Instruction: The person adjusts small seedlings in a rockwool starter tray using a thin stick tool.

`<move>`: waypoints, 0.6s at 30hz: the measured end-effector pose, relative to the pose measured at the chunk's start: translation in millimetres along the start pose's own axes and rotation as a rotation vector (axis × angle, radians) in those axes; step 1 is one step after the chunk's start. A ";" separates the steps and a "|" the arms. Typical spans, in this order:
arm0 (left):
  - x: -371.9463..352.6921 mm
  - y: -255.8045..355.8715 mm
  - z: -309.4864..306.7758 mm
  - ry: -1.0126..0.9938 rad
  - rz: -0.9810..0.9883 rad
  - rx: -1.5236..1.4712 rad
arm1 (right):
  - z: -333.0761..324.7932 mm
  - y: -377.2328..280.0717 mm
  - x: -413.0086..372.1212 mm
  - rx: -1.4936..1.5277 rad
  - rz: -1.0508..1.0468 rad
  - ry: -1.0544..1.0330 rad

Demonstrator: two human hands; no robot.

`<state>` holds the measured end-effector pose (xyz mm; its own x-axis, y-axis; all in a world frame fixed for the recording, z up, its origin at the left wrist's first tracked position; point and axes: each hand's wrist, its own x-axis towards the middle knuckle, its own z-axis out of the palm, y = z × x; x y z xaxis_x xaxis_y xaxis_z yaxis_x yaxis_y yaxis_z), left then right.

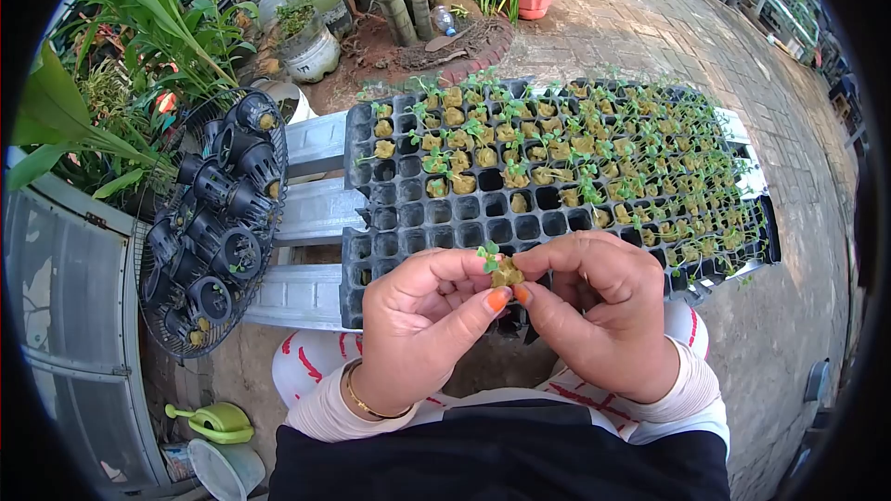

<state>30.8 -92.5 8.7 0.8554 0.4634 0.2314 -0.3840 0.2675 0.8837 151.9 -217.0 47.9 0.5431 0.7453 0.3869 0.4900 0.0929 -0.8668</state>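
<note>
In front of my chest, above the near edge of the black seedling trays (pixel 356 176), both hands hold one seedling plug (pixel 506 274). It is a small yellow-brown block with a green leafy sprout on top. The thumb and forefinger of my left hand (pixel 413 320) pinch it from the left. From the other side, the thumb and fingertips of my right hand (pixel 608 315) press on it. Several similar plugs with sprouts fill the right and back cells of the trays. Many cells at the left and front hold nothing. My hands hide part of the near cells.
A dark wire basket (pixel 145 292) of black net pots (pixel 249 201) is left of the trays. The trays rest on a slatted silver bench (pixel 320 209). A green watering can (pixel 221 420) and a pale bucket (pixel 225 468) stand low at left. Potted plants and a red planter (pixel 535 2) are behind.
</note>
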 end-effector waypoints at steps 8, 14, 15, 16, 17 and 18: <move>2.2 1.3 3.3 0.097 -0.050 0.082 | 4.8 3.9 0.6 0.001 0.003 -0.005; 3.5 1.3 2.7 0.097 -0.061 0.068 | 4.6 8.6 0.1 0.163 0.174 -0.015; 4.0 1.0 2.3 0.098 -0.062 0.067 | 4.2 8.3 0.4 0.182 0.199 -0.035; 4.7 0.9 1.6 0.085 -0.071 0.070 | 4.6 9.0 0.5 0.182 0.200 -0.036; 4.9 0.7 1.2 0.071 -0.080 0.073 | 5.4 10.3 0.3 0.177 0.200 -0.026; 4.6 0.7 1.6 0.072 -0.082 0.072 | 6.0 11.0 0.1 0.172 0.200 -0.017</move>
<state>35.1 -91.6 11.1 0.8547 0.5026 0.1301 -0.2858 0.2463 0.9261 153.2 -212.0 36.5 0.6053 0.7707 0.1989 0.2505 0.0528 -0.9667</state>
